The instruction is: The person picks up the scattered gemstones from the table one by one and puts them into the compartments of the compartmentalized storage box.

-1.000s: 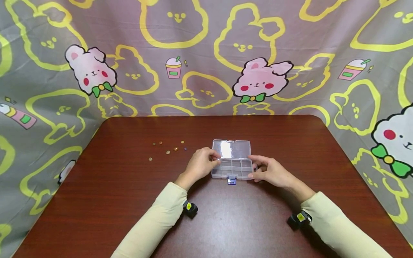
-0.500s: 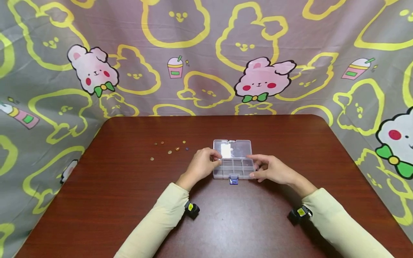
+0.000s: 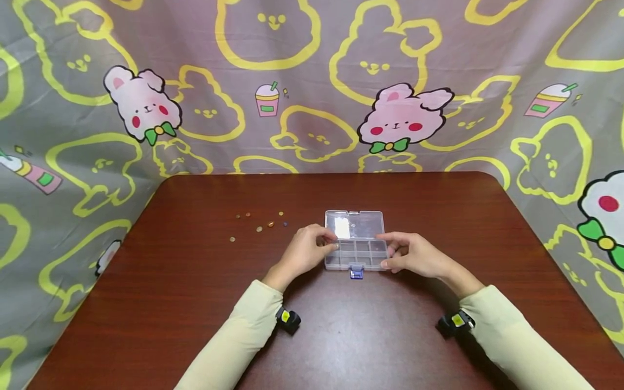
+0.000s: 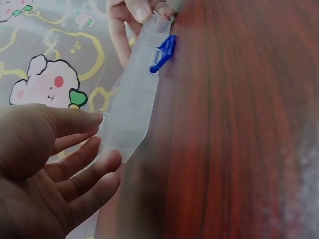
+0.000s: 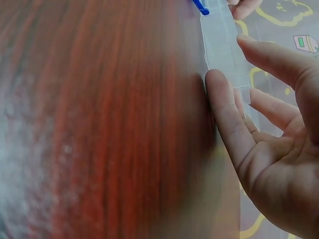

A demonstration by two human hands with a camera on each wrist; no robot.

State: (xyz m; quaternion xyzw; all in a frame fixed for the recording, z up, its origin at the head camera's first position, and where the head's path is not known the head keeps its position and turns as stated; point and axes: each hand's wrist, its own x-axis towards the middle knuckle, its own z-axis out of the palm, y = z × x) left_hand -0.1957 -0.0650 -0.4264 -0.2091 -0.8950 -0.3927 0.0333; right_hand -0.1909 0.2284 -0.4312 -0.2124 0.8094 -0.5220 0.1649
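A clear plastic compartment box (image 3: 363, 246) stands on the table with its lid (image 3: 368, 223) laid back and its blue latch (image 3: 356, 273) hanging at the front. Its small divided cells show no contents where I can see. My left hand (image 3: 307, 249) holds the box's left end, with fingertips (image 4: 112, 159) against the plastic in the left wrist view. At the other end my right hand (image 3: 411, 255) grips the box, thumb at the front corner and forefinger near the hinge. The right wrist view shows that thumb (image 5: 219, 87) beside the box end.
Several small bead- or button-like pieces lie left of the box, among them an orange one (image 3: 271, 224), a blue one (image 3: 285, 223) and a pale one (image 3: 232, 239). A patterned curtain (image 3: 302, 81) hangs behind the dark wooden table (image 3: 195, 303).
Both hands keep their places at the box's ends. The whole head view shifts slightly, and the box stays put on the table.
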